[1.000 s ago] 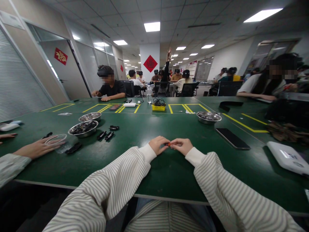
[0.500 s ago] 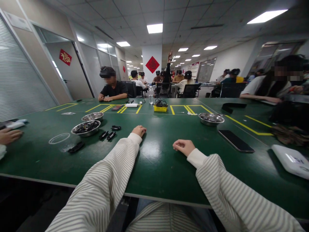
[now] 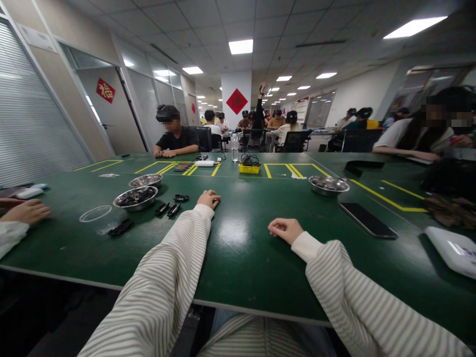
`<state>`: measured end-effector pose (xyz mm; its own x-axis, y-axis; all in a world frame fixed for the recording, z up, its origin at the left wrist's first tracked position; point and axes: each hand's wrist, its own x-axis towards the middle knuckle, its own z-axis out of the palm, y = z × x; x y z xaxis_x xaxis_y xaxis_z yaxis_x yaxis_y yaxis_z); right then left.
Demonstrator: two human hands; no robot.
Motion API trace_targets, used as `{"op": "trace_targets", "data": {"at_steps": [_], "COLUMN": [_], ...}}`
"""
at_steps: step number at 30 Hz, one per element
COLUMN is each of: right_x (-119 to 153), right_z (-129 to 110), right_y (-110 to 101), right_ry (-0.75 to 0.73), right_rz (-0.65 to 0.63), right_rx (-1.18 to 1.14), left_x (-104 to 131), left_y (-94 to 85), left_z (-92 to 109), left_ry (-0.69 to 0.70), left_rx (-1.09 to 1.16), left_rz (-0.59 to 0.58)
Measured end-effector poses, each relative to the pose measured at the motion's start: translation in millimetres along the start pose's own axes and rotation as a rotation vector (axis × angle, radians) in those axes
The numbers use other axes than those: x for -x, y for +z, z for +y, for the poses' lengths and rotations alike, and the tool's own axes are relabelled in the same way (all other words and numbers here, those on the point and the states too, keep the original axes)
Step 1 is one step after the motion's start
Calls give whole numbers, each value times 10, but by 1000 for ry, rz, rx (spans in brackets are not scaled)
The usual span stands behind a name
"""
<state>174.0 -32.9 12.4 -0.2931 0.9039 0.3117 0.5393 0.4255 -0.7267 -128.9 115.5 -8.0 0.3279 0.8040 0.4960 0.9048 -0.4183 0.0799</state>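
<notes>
My left hand lies palm down on the green table, its fingers loosely curled under and nothing showing in them. Left of it sit several small black plastic parts. My right hand rests on its side with the fingers folded in toward the thumb, and no object shows in it. Farther right of that hand lies a black phone. A metal bowl full of black parts stands beyond the small parts, with a second metal bowl behind it.
A clear plastic cup lies by another black part. On the right are a metal bowl and a white case. A yellow box of cables and a bottle stand farther back. A co-worker's hand rests at left.
The view has shifted slightly, so everything sits a little lower and mostly farther right. The co-worker's hand at left reaches farther into view. My hands stay nearly still on the table.
</notes>
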Motion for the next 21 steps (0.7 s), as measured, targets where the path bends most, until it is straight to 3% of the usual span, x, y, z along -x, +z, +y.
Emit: {"op": "trace_targets", "data": {"at_steps": [8,12,16,21], "right_x": [-17,-34,-43,-47], "right_z": [-2,13,32,51], "right_y": [-7,-18,-24,-26], "right_ry": [-8,18,23,13], "right_rz": [-3,-2,37,68], "right_rx": [-6,-1,-15,-20], "left_x": [-102,-72,60,307], "left_y": [-43,-54,-80,-146], "left_z": [93,260,632,1325], "left_ry": [39,60,202,280], "left_rx": [67,115,224,455], "left_rz": [-46,-39,12,-6]}}
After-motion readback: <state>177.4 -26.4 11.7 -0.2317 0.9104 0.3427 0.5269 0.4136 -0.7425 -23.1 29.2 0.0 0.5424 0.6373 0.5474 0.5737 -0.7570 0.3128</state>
